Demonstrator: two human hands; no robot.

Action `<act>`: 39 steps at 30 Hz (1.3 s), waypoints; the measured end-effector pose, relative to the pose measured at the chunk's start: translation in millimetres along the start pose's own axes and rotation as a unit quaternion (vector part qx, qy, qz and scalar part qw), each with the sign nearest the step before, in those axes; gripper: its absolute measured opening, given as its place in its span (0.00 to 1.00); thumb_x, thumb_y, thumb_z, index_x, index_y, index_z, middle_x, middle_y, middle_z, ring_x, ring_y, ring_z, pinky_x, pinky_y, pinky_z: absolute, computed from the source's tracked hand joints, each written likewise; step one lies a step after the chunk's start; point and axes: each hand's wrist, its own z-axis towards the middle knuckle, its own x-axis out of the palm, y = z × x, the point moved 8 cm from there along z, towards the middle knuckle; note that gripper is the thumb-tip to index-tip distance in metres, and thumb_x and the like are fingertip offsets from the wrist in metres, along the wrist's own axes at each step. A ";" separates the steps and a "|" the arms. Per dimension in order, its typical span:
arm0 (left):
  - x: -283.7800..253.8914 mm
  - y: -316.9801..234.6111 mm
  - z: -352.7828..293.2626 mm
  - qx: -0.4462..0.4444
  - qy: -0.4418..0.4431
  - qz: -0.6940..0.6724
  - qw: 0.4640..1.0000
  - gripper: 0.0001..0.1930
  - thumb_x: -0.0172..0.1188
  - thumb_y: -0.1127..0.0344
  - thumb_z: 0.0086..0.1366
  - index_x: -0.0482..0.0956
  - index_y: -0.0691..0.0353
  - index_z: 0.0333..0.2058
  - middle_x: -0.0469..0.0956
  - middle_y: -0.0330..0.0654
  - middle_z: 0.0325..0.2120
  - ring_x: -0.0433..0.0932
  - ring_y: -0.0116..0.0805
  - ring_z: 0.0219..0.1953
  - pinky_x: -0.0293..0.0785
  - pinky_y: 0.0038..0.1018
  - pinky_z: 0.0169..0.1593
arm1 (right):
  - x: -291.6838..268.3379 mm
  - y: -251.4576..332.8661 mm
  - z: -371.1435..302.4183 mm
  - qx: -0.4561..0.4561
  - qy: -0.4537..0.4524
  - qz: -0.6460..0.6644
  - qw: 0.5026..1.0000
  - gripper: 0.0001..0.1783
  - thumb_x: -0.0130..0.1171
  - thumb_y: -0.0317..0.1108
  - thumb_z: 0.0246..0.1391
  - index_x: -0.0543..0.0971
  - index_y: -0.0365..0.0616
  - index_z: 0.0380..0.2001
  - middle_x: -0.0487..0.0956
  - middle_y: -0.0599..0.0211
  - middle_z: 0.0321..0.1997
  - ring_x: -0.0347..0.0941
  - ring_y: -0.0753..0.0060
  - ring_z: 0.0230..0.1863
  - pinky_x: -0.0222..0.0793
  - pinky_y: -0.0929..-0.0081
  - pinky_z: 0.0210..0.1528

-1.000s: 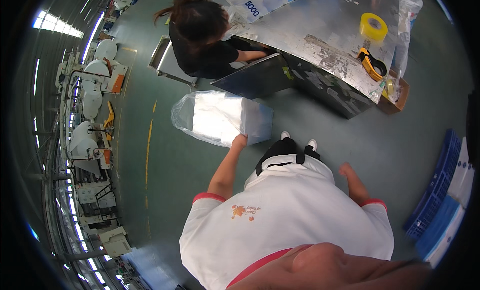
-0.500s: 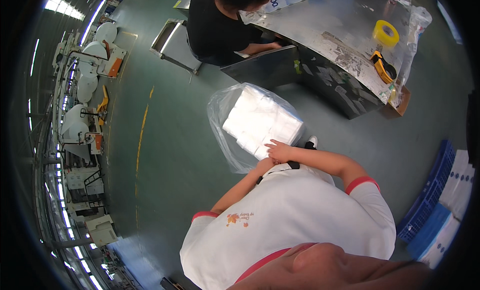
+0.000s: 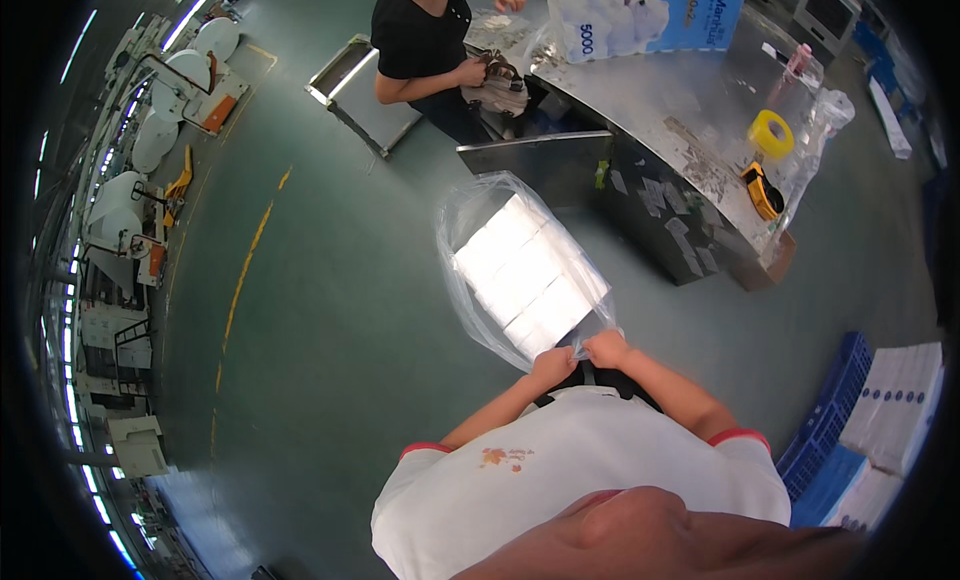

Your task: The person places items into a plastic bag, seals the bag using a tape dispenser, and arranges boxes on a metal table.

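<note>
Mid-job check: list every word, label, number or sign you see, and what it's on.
Blue-and-white pack on the metal table: large lettering and digits, readable but not copied here; finer print blurred.
White shirt: lettering beside orange leaves, too small to read.
White packages at lower right: round dark marks, too small to read.
Clear bag: no print visible.

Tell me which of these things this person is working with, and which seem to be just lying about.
In use:
- clear plastic bag, its edge gripped by the left hand and right hand
- white packs inside it

Seemingly lying about, untouched:
- yellow tape roll, yellow-and-black tool and blue-and-white package on the metal table
- blue lattice pallet
</note>
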 end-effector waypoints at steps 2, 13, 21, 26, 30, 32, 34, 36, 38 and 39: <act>-4.8 -4.4 0.0 0.008 -0.008 0.015 1.000 0.09 0.49 0.61 0.54 0.68 0.60 0.23 0.74 0.50 0.21 0.73 0.50 0.28 0.67 0.42 0.31 | 0.7 5.7 -2.8 -0.005 -0.047 -0.007 0.999 0.05 0.52 0.35 0.39 0.74 0.46 0.19 0.74 0.60 0.22 0.71 0.54 0.29 0.65 0.57 0.31; 48.1 -51.4 11.6 -0.004 -0.045 0.166 0.985 0.04 0.52 0.67 0.48 0.74 0.57 0.22 0.76 0.46 0.22 0.75 0.47 0.27 0.70 0.42 0.29 | 22.3 -30.8 -47.8 -0.047 0.028 -0.058 0.997 0.07 0.50 0.34 0.42 0.77 0.47 0.21 0.78 0.60 0.24 0.75 0.57 0.29 0.68 0.59 0.30; 117.9 -86.2 24.1 -0.146 -0.055 0.171 0.973 0.07 0.53 0.63 0.49 0.78 0.55 0.24 0.77 0.46 0.26 0.75 0.47 0.31 0.70 0.40 0.34 | 28.4 -78.5 -111.1 -0.047 0.009 -0.030 0.998 0.08 0.54 0.36 0.40 0.80 0.46 0.21 0.79 0.59 0.26 0.76 0.58 0.30 0.71 0.62 0.31; 170.6 -148.6 31.0 -0.126 -0.058 0.117 0.983 0.07 0.54 0.63 0.48 0.78 0.56 0.25 0.77 0.47 0.26 0.75 0.48 0.32 0.70 0.40 0.35 | 5.0 -119.9 -167.4 -0.121 0.014 -0.066 0.990 0.06 0.53 0.34 0.39 0.80 0.49 0.21 0.79 0.61 0.26 0.76 0.58 0.32 0.71 0.63 0.32; 211.2 -215.4 39.3 -0.086 -0.031 0.091 0.992 0.09 0.60 0.61 0.50 0.75 0.58 0.26 0.75 0.46 0.26 0.74 0.46 0.32 0.69 0.39 0.35 | -6.4 -156.9 -222.5 -0.170 0.043 -0.077 0.981 0.07 0.54 0.31 0.36 0.77 0.54 0.23 0.78 0.65 0.26 0.75 0.58 0.32 0.69 0.61 0.32; 219.3 -240.3 37.2 -0.067 -0.037 0.048 0.996 0.11 0.61 0.60 0.50 0.72 0.60 0.23 0.74 0.46 0.22 0.73 0.45 0.28 0.67 0.37 0.32 | -20.2 -162.2 -245.1 -0.172 0.069 -0.077 0.980 0.08 0.53 0.31 0.35 0.77 0.54 0.24 0.77 0.65 0.25 0.74 0.57 0.31 0.68 0.61 0.31; 219.6 -266.4 32.3 -0.045 -0.026 0.013 0.999 0.10 0.62 0.61 0.49 0.72 0.60 0.22 0.74 0.47 0.21 0.73 0.45 0.27 0.67 0.36 0.32 | -35.3 -165.3 -265.2 -0.174 0.080 -0.071 0.979 0.09 0.53 0.30 0.34 0.77 0.54 0.25 0.77 0.64 0.25 0.74 0.56 0.31 0.67 0.61 0.30; 219.7 -288.4 27.2 -0.025 -0.008 -0.029 0.999 0.11 0.63 0.62 0.49 0.72 0.60 0.21 0.73 0.48 0.20 0.72 0.44 0.26 0.67 0.36 0.31 | -44.3 -166.1 -283.3 -0.180 0.082 -0.059 0.978 0.10 0.54 0.30 0.34 0.77 0.54 0.25 0.77 0.64 0.24 0.73 0.56 0.30 0.66 0.60 0.29; 223.2 -304.0 28.5 -0.003 0.015 -0.075 0.997 0.12 0.63 0.61 0.49 0.71 0.60 0.21 0.72 0.47 0.19 0.70 0.43 0.24 0.66 0.34 0.30 | -56.7 -170.4 -303.5 -0.178 0.040 -0.023 0.983 0.06 0.53 0.30 0.33 0.75 0.52 0.21 0.75 0.63 0.21 0.72 0.54 0.27 0.64 0.60 0.26; 231.3 -303.2 33.4 0.003 0.035 -0.072 0.997 0.13 0.63 0.61 0.50 0.69 0.61 0.20 0.71 0.48 0.18 0.69 0.43 0.23 0.65 0.34 0.30 | -61.0 -172.4 -313.9 -0.165 0.043 -0.023 0.985 0.05 0.52 0.30 0.33 0.75 0.51 0.19 0.75 0.63 0.21 0.72 0.54 0.27 0.64 0.61 0.25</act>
